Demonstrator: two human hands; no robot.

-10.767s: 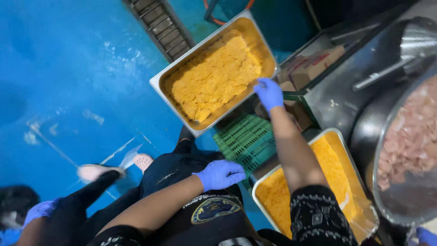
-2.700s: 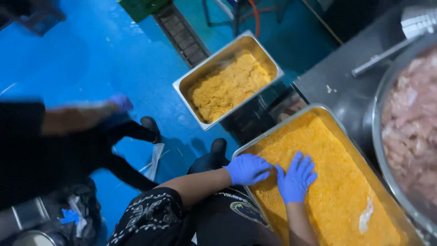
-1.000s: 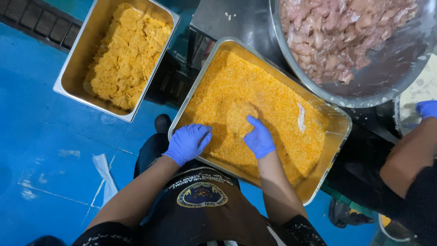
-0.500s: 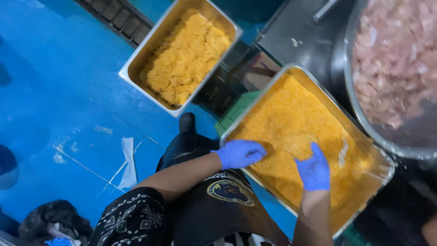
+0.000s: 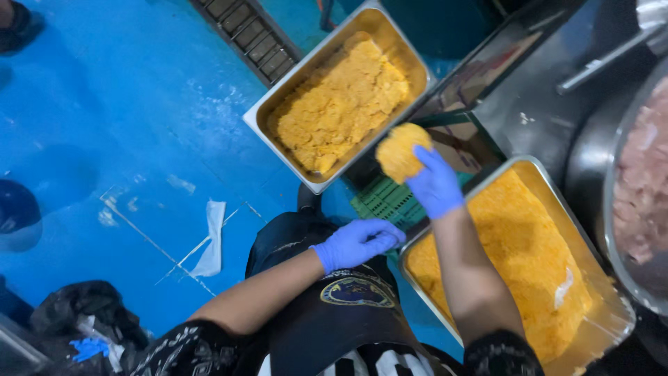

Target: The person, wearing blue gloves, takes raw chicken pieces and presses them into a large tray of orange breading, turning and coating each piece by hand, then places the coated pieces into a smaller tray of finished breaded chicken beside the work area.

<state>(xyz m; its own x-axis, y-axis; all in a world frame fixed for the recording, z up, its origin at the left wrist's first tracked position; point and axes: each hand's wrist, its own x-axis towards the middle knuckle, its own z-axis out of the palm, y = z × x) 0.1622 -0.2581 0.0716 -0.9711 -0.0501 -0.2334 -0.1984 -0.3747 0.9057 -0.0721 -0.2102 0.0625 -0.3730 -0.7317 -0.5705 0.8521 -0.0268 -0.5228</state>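
My right hand (image 5: 437,182), in a blue glove, holds a round breaded patty (image 5: 399,151) in the air just beside the near rim of a steel pan (image 5: 284,101) that is filled with several breaded pieces (image 5: 341,106). My left hand (image 5: 362,242), also gloved in blue, hovers empty with fingers loosely spread at the near left corner of a second steel tray (image 5: 623,322) full of orange breadcrumbs (image 5: 518,252).
A large metal bowl (image 5: 584,182) of raw pale meat (image 5: 643,191) sits at the right edge. A green plastic crate (image 5: 386,202) lies under the trays. A floor drain grate (image 5: 243,35) and a white scrap (image 5: 211,237) lie on the blue floor.
My right hand has lifted a coated patty out of the crumb tray and carried it left toward the pan of breaded pieces. My left hand has drawn back off the crumbs.
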